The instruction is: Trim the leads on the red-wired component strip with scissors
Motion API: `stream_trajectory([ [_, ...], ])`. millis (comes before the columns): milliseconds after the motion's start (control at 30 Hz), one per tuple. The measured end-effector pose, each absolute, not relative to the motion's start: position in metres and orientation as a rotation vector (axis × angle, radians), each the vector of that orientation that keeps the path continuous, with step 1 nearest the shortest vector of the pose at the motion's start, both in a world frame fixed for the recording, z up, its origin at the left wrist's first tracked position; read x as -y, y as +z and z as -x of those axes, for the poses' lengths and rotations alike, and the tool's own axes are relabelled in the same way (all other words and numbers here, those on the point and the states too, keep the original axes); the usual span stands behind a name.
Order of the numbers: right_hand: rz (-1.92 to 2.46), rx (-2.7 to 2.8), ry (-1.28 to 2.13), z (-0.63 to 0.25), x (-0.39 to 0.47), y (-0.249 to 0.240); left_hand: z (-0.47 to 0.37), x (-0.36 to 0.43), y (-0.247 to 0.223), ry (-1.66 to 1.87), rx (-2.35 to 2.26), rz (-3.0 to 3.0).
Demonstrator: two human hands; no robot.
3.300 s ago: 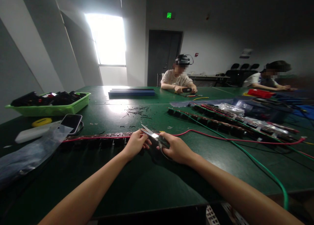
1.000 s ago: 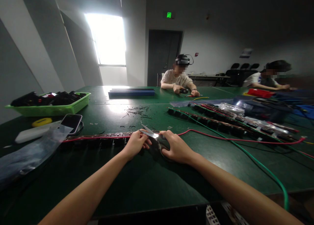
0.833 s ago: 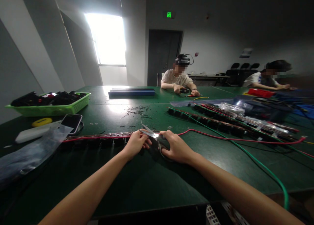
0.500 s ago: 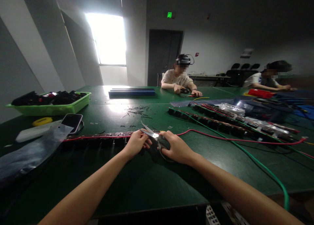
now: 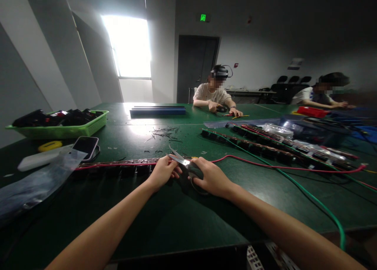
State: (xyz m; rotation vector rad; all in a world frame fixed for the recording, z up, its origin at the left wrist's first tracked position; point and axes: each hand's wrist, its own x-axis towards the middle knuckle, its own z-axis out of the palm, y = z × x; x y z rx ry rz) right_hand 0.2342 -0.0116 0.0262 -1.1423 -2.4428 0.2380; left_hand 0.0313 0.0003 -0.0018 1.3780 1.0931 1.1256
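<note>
Head view: your right hand clasped scissors that pointed forward-left, just beside your left hand, whose hold was unclear

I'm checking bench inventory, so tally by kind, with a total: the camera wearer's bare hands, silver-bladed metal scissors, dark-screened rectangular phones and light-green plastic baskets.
Camera wearer's bare hands: 2 (left hand, right hand)
Silver-bladed metal scissors: 1
Dark-screened rectangular phone: 1
Light-green plastic basket: 1
Total: 5
</note>
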Motion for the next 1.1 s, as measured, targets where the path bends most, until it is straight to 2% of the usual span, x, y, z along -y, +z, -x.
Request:
stream_trajectory([
  [633, 1.165, 2.319, 0.326, -0.2360, 0.0071, 0.0199, -0.0305, -0.0003, -0.0013, 1.111, -1.079, -1.362],
  [1100, 1.192, 2.353, 0.166, -0.2355, 0.0120, 0.0252, -0.0316, 0.0002, -0.0009, 1.121, -1.076, -1.330],
])
